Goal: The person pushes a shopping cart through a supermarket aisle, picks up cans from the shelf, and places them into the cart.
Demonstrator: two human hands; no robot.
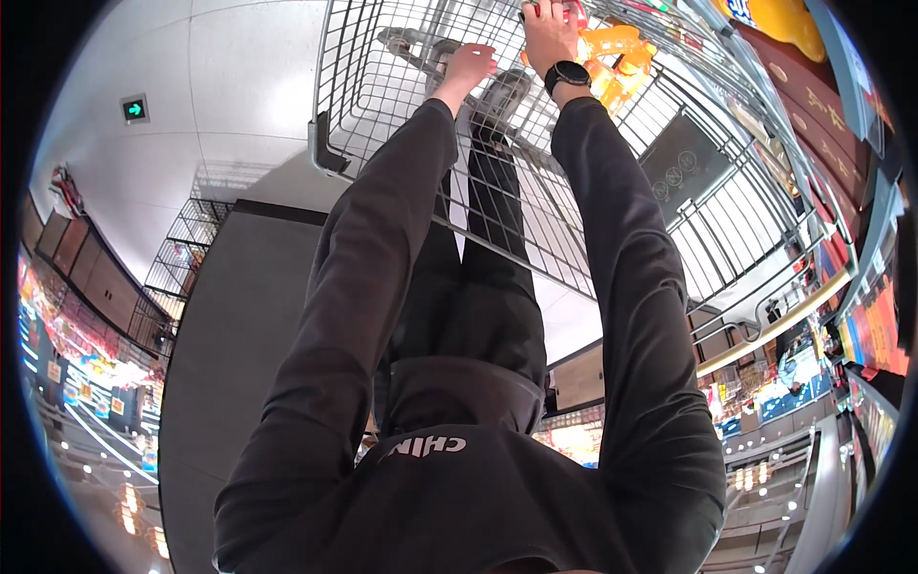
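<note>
A metal wire shopping cart [401,93] stands before me at the top of the view. My right hand [551,36], with a black watch on its wrist, is at the top edge, its fingers closed around a red item [576,14] that is partly hidden. Orange drink bottles [617,64] lie in the cart just beside and below that hand. My left hand [470,66] is over the wire mesh with its fingers loosely bent, and nothing shows in it. My shoes and legs are seen through the mesh.
The cart's yellowish handle [782,323] is at the right, near a dark panel [681,165] on its wire. Reddish-brown boxes [817,122] line the right side. A grey surface [244,323] and a black wire rack [183,247] are at left; a green arrow sign [134,109] is on the floor.
</note>
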